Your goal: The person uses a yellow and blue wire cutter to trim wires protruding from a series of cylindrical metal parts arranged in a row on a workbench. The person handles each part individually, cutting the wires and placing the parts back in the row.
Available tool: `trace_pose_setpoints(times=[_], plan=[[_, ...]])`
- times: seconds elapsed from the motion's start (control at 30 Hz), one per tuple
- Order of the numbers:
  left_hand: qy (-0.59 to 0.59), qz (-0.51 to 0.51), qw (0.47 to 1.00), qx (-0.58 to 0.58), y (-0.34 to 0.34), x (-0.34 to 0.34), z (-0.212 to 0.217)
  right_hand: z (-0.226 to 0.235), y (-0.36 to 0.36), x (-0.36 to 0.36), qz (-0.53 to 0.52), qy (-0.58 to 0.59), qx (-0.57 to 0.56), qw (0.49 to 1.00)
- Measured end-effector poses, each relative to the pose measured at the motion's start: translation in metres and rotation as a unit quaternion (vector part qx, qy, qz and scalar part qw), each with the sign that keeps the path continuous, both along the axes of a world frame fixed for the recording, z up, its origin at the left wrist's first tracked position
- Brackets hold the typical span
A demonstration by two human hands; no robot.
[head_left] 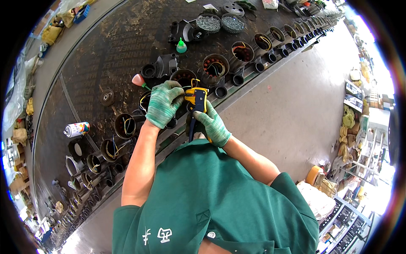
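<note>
My right hand (213, 126), in a green knit glove, grips a yellow-and-dark-blue wire stripper (197, 98) by its handles. Its head points away from me, over the table's near edge. My left hand (163, 103), gloved alike, is closed in a pinch beside the jaws, on a thin wire mostly hidden by the fingers. Just beyond both hands stands a round black motor housing (184, 76), partly covered by the left hand. A yellow wire (194, 81) curves up near the stripper's head. To the right is another housing (215, 67) with reddish-brown windings and loose wires inside.
A long row of similar housings (125, 125) follows the near edge of the dark table (118, 55). A pink bottle (138, 80), a green-capped bottle (181, 46) and a spray can (77, 129) stand or lie on it. Two tubs of small metal parts (233, 23) sit farther back.
</note>
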State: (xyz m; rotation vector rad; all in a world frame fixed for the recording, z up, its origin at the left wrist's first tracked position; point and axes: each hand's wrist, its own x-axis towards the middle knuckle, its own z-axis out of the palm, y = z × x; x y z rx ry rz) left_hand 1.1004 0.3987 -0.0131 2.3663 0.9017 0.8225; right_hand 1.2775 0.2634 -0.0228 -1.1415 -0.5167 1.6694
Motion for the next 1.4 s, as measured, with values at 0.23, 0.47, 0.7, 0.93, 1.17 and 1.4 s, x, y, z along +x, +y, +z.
trace_pose_setpoints(times=[0.23, 0.47, 0.7, 0.93, 1.17, 1.4], plan=[[0.009, -0.018, 1.000, 0.020, 0.001, 0.000, 0.001, -0.007, -0.002, -0.004, -0.021, 0.006, -0.028, 0.999], [-0.006, -0.033, 0.999, 0.030, 0.001, -0.001, -0.001, 0.020, -0.015, 0.003, -0.054, 0.121, -0.067, 0.989], [-0.010, -0.017, 0.999, 0.041, 0.000, 0.000, 0.000, 0.035, -0.027, 0.041, -0.038, 0.068, -0.069, 0.995], [-0.099, 0.057, 0.986, -0.126, -0.004, 0.005, 0.002, 0.010, -0.018, 0.072, -0.071, 0.025, -0.018, 0.997], [-0.083, 0.121, 0.989, 0.036, 0.006, 0.045, 0.040, -0.009, -0.004, 0.117, -0.069, 0.004, 0.013, 0.997], [0.302, 0.034, 0.952, -0.037, 0.040, 0.143, 0.064, 0.003, 0.016, 0.155, -0.074, 0.010, 0.013, 0.997]])
